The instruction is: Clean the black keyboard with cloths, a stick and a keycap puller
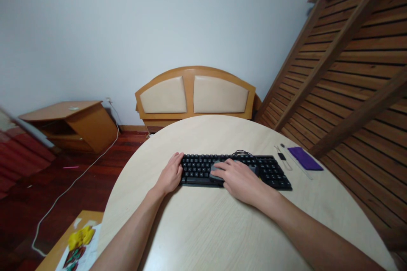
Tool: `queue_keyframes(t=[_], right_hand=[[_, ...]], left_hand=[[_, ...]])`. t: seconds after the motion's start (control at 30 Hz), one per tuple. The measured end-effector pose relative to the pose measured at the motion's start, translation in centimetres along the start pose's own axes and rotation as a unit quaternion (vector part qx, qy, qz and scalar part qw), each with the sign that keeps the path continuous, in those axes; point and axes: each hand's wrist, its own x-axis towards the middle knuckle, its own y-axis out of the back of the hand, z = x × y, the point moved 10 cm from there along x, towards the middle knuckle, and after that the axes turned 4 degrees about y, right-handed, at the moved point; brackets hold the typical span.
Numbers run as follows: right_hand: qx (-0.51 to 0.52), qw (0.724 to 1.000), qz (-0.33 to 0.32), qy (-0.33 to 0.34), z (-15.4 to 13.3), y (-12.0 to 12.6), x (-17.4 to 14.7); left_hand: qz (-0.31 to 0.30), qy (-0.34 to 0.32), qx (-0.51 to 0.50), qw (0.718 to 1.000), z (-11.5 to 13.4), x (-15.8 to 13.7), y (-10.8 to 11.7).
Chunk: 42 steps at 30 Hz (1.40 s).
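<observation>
A black keyboard (197,168) lies flat across the round pale wooden table (203,224). At its left end, my left hand (171,173) is closed against the edge, fingers together and holding that side. Over the middle keys, my right hand (240,178) grips a dark grey, block-like thing (217,171). A black part of it shows beyond the knuckles on the right; the palm hides the rest, so I cannot tell its exact kind. Behind the keyboard sits a bundled black cable (241,152).
On the table's right lie a purple cloth (305,159), a thin pale stick (299,163) and a small looped item with a black piece (281,156). Slatted wood (356,80) leans at right. Lower left, a low wooden stand (60,247) carries a yellow item (81,237).
</observation>
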Motion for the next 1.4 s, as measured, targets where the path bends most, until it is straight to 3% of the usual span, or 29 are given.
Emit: queue_keyframes(t=[0.13,0.33,0.87,1.13,1.27,1.4], right_hand=[[0.039,0.997,0.041,0.054,-2.8,0.4,2.5],[0.039,0.994,0.020,0.098,-5.8,-2.3,4.8],[0.027,0.999,-0.034,0.017,-0.8,-2.3,-2.0],[0.047,0.996,0.043,0.060,-3.2,1.2,2.2],[0.042,0.995,0.044,0.074,-3.8,-0.2,4.8],[0.035,0.998,0.019,0.056,-2.9,-2.5,5.0]], left_hand=[[-0.001,-0.007,-0.007,1.000,-0.1,0.0,-0.1],[-0.006,-0.012,-0.014,1.000,-0.3,-0.1,0.0],[-0.010,-0.001,-0.031,0.999,-0.4,0.0,0.1],[-0.016,-0.008,-0.042,0.999,-0.4,0.0,-0.1],[-0.015,-0.007,-0.044,0.999,-0.4,0.0,-0.1],[-0.011,-0.001,-0.043,0.999,-0.5,0.0,0.1]])
